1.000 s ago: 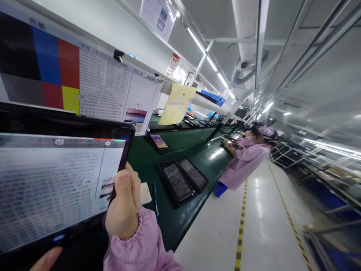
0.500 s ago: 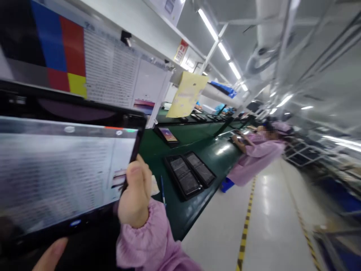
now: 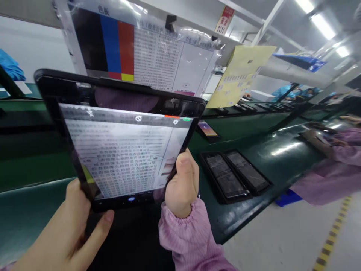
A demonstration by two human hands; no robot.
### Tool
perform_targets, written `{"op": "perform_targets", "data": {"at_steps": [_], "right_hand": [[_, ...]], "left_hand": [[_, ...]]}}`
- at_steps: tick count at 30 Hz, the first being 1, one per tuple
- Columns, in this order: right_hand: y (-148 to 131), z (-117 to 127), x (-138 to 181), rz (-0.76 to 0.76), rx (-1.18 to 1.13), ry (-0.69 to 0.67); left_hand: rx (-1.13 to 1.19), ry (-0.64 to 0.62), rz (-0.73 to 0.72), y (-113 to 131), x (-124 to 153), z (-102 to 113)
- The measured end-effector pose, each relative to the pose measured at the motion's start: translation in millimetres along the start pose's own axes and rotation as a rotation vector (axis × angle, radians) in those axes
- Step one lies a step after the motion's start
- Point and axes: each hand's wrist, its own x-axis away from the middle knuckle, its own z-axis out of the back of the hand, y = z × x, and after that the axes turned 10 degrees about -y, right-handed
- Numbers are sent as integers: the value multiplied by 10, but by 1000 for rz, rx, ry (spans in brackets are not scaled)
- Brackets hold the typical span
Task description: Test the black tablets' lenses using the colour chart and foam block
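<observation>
The left hand grips with its thumb extended, while the right hand, to its right, clasps firmly.

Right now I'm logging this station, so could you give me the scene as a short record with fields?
left hand: holding the tablet at its lower-left corner
right hand: gripping its right edge
tablet: raised above the bench, lit, showing rows of text
chart: behind the tablet, partly hidden by it; colour blocks and text
yellow sheet: hanging right of the chart
dark devices: two, side by side on the bench
</observation>
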Motion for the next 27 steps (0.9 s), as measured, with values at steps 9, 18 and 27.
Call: {"op": "perform_targets", "data": {"at_steps": [9, 18, 27], "right_hand": [[15, 4, -15, 32, -36, -29], [31, 14, -16, 23, -31, -8], [82, 44, 23, -52, 117, 37]], "left_hand": [[137, -29, -49, -25, -69, 34], [207, -96, 2, -43, -46, 43], [255, -121, -78, -30, -98, 64]]}}
